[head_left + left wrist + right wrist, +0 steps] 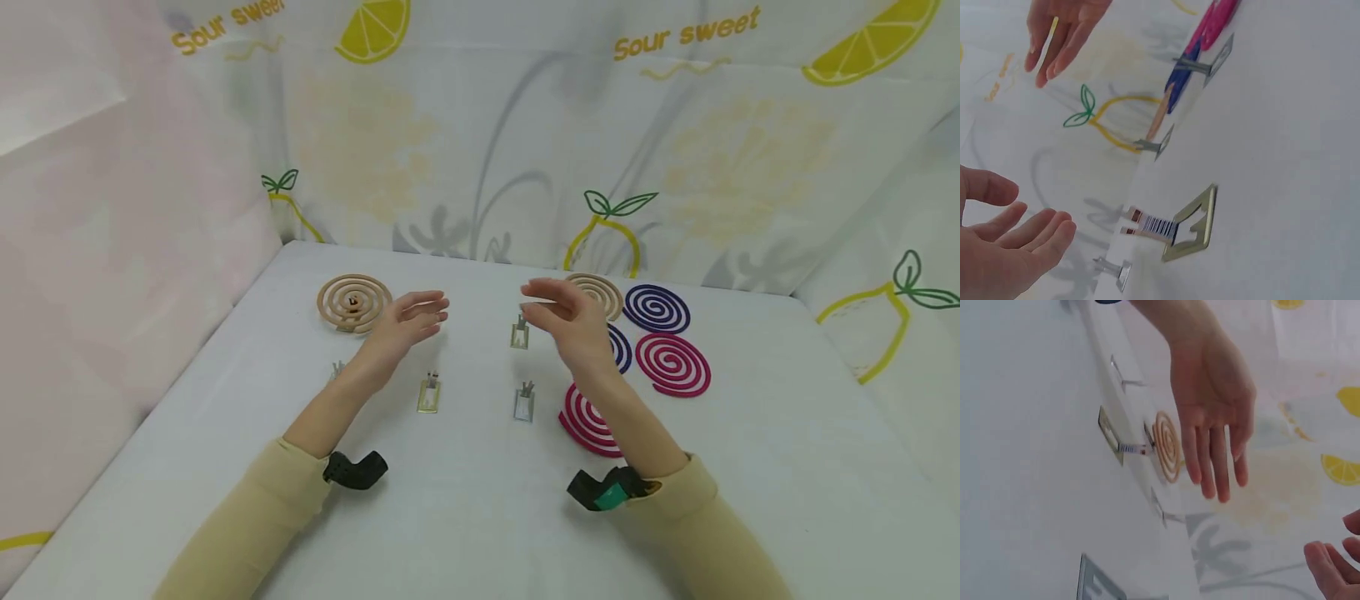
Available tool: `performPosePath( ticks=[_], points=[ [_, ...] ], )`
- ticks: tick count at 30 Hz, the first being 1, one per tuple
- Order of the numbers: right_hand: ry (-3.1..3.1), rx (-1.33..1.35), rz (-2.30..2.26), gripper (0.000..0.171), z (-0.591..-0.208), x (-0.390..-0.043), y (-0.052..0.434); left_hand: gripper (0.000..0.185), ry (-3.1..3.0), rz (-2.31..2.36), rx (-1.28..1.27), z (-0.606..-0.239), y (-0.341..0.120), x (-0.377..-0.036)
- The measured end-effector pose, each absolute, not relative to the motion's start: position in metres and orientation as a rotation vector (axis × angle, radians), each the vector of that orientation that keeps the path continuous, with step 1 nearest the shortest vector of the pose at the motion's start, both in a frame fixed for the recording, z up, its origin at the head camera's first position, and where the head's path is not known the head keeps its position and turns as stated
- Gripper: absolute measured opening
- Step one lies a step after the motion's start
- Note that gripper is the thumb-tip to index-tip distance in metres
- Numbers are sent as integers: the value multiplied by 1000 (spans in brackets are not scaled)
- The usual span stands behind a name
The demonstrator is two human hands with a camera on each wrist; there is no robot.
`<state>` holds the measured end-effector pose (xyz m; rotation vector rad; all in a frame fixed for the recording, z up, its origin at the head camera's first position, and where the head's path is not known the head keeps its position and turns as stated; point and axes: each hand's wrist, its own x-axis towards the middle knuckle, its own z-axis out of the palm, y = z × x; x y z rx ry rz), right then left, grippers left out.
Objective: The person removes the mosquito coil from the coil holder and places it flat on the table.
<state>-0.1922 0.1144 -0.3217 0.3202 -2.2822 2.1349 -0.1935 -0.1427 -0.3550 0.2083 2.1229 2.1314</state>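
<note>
Both hands hover over the table with nothing in them. My left hand (396, 337), fingers loosely bent, is nearest a tan mosquito coil (341, 303) with a small prong showing at its centre. Right of that wrist stands a gold-rimmed coil stand (428, 398), its barcode label plain in the left wrist view; a silver stand (337, 368) is partly behind the wrist. My right hand (576, 323), thumb and fingers curved apart, is beside another gold-rimmed stand (519, 335) and overlaps a second tan coil (600, 292). A silver stand (524, 406) lies nearer me.
At the right lie a blue coil (656, 309) and a magenta coil (672, 364). Another blue coil (621, 350) and another magenta coil (585, 425) are partly hidden by the right arm. Printed cloth (480, 125) hangs behind the white table (480, 517) and along its sides.
</note>
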Motion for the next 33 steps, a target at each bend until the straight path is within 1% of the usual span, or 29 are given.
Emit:
performPosePath(
  ticks=[3,8,12,16,18,22,26,29,33],
  points=[
    [-2264,333,2182,34,-323,-197,90,47,2142,2141,149,-350,-158,-199],
    [-2240,347,2217,34,-324,-204,56,55,2176,2174,-16,-336,-183,-203],
    [-2248,340,2240,33,-324,-208,34,59,2250,2136,-62,-331,-205,-204],
    [-2255,304,2280,34,-325,-213,15,57,2251,2198,-81,-334,-227,-206],
    [-2247,288,2312,34,-328,-216,6,54,2222,2305,-142,-337,-237,-209],
    [-2250,247,2364,33,-339,-221,-9,51,2250,2428,-375,-343,-252,-212],
    [-2266,188,2400,32,-349,-224,-18,56,2329,2353,-583,-349,-261,-215],
    [-2253,166,2420,32,-350,-226,-23,58,2394,2255,-627,-354,-265,-217],
    [-2243,162,2445,33,-348,-227,-32,60,2379,2234,-615,-363,-270,-221]
  ],
)
